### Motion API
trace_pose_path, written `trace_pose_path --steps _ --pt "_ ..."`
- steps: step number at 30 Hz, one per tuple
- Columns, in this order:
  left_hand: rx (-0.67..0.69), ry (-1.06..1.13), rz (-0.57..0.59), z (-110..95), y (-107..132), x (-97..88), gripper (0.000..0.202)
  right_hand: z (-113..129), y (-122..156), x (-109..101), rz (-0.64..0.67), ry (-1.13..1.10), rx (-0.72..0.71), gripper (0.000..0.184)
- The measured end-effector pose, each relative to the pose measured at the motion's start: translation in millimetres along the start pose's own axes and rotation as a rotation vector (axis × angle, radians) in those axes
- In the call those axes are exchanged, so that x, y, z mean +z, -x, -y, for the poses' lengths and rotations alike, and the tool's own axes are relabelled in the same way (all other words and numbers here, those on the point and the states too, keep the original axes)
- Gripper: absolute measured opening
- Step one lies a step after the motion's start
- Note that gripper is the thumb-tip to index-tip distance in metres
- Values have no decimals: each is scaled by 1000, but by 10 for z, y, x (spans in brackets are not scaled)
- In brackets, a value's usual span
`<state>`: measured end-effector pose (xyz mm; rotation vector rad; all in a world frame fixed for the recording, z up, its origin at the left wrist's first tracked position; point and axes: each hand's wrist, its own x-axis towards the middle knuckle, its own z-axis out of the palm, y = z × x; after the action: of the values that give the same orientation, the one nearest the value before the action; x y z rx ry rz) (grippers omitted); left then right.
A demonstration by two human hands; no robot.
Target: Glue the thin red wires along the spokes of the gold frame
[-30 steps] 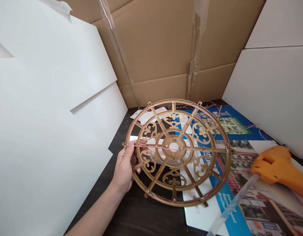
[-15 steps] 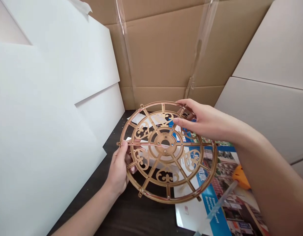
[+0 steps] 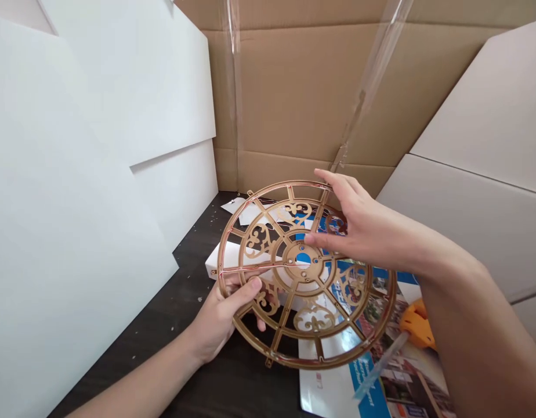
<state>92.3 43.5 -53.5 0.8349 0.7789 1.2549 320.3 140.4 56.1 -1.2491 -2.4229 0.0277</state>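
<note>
A round gold openwork frame [image 3: 294, 325] with scroll ornaments, spokes and a central hub is held tilted above a dark table [image 3: 176, 360]. My left hand [image 3: 227, 319] grips its lower left rim, thumb over a spoke. My right hand [image 3: 359, 226] reaches in from the right over the frame's far side, fingers spread and resting on the upper rim and inner ring, thumb pointing toward the hub. A thin red wire runs along the left spoke and rim.
White foam boards [image 3: 76, 174] lean on the left, a cardboard wall [image 3: 294, 87] stands behind, grey boards [image 3: 477, 174] on the right. A printed poster [image 3: 381, 383] lies under the frame. An orange glue gun [image 3: 418, 325] with a clear glue stick lies at the right.
The right hand came in and settled on the frame's far rim. The left hand shifted its grip lower on the rim, and the frame has turned a little. The view moved left.
</note>
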Motion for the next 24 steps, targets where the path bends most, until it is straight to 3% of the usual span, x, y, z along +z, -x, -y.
trace_pose_path --steps 5,9,12,15,20,23,24 --pt "25 15 37 -2 36 11 27 95 81 40 44 152 -33 130" --pt "44 10 67 -3 47 13 26 174 99 77 -1 222 -8 135" --pt "56 2 86 -1 39 13 25 184 105 27 43 217 19 136" --pt "67 -5 85 -3 31 13 24 164 126 -85 48 173 -40 119" --pt "60 44 35 -14 23 8 21 215 170 -240 -126 184 -220 72" --pt "48 90 3 -20 13 -2 26 301 172 -246 -85 131 -414 32" --pt "45 105 -5 -23 10 -6 27 325 169 -235 -61 110 -463 29"
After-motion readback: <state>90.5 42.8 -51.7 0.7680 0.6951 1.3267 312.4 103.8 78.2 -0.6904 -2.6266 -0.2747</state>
